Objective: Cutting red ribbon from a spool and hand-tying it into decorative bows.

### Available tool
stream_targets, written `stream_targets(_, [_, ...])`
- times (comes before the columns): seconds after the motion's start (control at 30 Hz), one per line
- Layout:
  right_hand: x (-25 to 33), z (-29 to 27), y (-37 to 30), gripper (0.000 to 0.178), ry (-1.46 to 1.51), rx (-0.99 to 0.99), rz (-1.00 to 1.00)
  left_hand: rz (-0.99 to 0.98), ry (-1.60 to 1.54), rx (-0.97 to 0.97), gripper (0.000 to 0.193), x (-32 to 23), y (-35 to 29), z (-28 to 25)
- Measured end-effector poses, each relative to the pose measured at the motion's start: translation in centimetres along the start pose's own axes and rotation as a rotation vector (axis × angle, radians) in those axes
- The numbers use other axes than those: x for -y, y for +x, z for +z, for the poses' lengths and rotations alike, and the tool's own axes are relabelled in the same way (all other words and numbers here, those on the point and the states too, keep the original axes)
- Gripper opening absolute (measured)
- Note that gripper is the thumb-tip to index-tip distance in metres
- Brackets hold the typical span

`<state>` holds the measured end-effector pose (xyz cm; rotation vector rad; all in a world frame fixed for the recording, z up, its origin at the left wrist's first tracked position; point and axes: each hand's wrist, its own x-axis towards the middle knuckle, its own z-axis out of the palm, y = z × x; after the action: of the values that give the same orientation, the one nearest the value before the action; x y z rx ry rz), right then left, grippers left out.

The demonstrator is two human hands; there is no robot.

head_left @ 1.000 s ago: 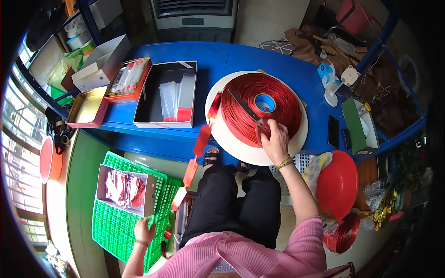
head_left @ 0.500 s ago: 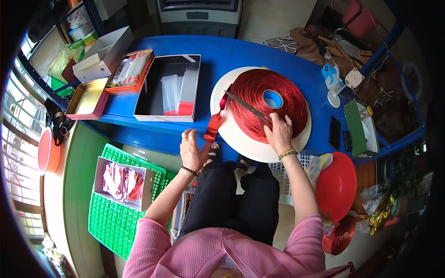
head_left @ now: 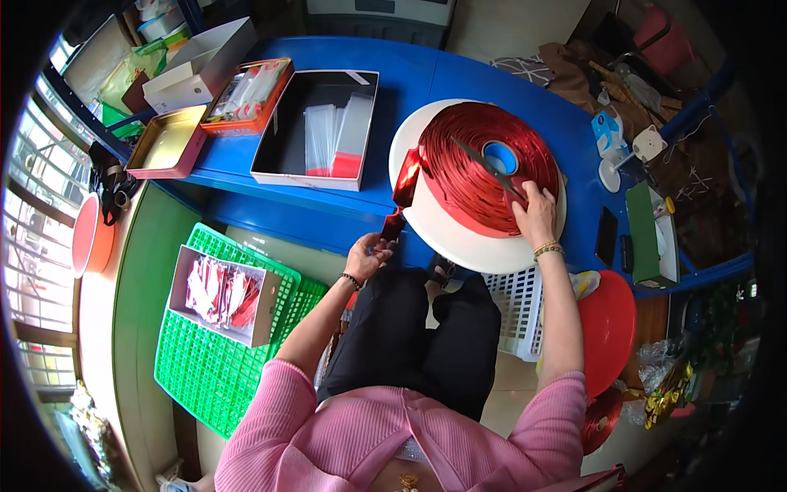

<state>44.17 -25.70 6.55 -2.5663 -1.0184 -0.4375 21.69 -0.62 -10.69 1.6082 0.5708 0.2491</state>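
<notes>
My left hand (head_left: pixel 368 257) is now in front of the worktop (head_left: pixel 410 70), thumb and fingers brought together on the loose red ribbon (head_left: pixel 407 175). A second ago this hand was low on my left, near the open box (head_left: pixel 266 305) of cut pieces on the green crate (head_left: pixel 193 381); half a second ago it was raised beside the ribbon, fingers apart.

My right hand (head_left: pixel 536 216) is curled around the handles of the scissors (head_left: pixel 484 166), as in both earlier frames. The blades lie together, pointing away and to the left, above the red roll (head_left: pixel 459 189) near its blue core (head_left: pixel 499 158).

The roll rests flat on the white disc (head_left: pixel 459 257) on the worktop. The ribbon leaves the roll's left side and runs over the disc's edge to my left hand; a second ago it trailed unheld. Below that hand its course is mostly hidden.
</notes>
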Motion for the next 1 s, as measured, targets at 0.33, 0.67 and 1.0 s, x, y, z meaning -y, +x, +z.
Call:
stream_targets(0.33, [0.6, 0.5, 0.0, 0.033, -0.028, 0.009, 0.013, 0.152, 0.441, 0.046, 0.044, 5.4, 4.2, 0.1])
stream_targets(0.67, [1.3, 0.7, 0.1, 0.029, 0.006, -0.031, 0.027, 0.094, 0.326, -0.017, 0.011, 4.3, 0.1, -3.0])
stream_targets(1.0, [1.3, 0.5, -0.4, 0.031, -0.048, -0.013, 0.027, 0.115, 0.425, -0.32, 0.017, -2.1, -6.7, -6.9])
